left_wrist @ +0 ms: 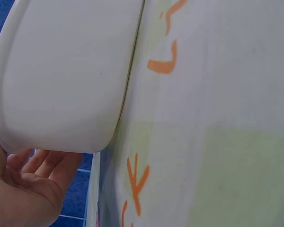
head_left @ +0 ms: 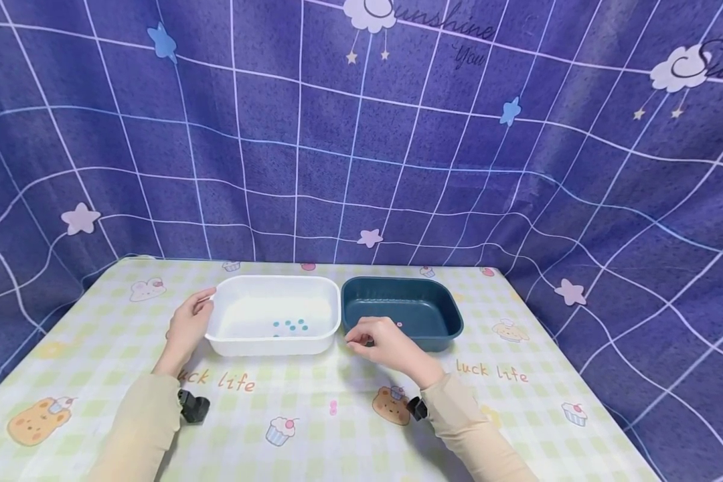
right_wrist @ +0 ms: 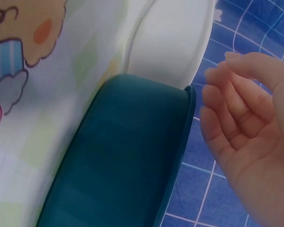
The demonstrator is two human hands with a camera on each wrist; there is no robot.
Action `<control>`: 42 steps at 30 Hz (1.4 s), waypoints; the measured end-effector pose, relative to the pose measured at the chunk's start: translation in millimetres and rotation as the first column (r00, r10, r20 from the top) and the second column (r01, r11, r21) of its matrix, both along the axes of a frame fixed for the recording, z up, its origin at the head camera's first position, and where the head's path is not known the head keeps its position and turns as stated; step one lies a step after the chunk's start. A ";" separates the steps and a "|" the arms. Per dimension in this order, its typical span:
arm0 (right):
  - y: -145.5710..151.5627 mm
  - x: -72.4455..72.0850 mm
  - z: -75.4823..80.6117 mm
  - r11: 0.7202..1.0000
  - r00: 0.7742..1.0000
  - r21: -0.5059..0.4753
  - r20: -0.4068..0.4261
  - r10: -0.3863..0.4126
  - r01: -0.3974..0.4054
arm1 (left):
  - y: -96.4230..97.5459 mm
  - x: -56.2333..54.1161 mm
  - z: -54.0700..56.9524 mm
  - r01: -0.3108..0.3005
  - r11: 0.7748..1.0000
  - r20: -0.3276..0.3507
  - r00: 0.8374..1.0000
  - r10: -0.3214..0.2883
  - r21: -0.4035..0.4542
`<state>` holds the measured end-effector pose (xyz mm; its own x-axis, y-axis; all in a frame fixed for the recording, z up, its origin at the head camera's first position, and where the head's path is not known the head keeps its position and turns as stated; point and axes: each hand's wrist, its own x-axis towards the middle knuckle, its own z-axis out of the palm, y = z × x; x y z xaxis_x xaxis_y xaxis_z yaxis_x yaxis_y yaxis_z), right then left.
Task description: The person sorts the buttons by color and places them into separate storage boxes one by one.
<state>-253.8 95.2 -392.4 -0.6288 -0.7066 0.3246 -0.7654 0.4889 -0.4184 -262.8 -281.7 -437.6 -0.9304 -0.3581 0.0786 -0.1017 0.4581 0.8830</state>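
Note:
A white basin stands on the table with several small teal discs on its floor. My left hand holds its left end, thumb at the rim and fingers against the outer end wall. In the left wrist view the fingers lie along that wall. Beside it, nearly touching, stands a dark teal basin with a small pink piece inside. My right hand hovers above its front left corner. Thumb and index fingertips meet; whether something tiny is between them I cannot tell.
A checked tablecloth printed with bears, cupcakes and lettering covers the table. Near its front middle lies a small pink mark or piece. Behind the table hangs a blue gridded curtain. Black wrist cameras sit on both sleeves.

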 end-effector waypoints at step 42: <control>-21.7 23.7 -15.0 0.990 0.984 0.083 0.149 0.100 -0.113 | -0.5 0.0 -0.4 0.000 1.000 0.001 1.000 0.000 0.004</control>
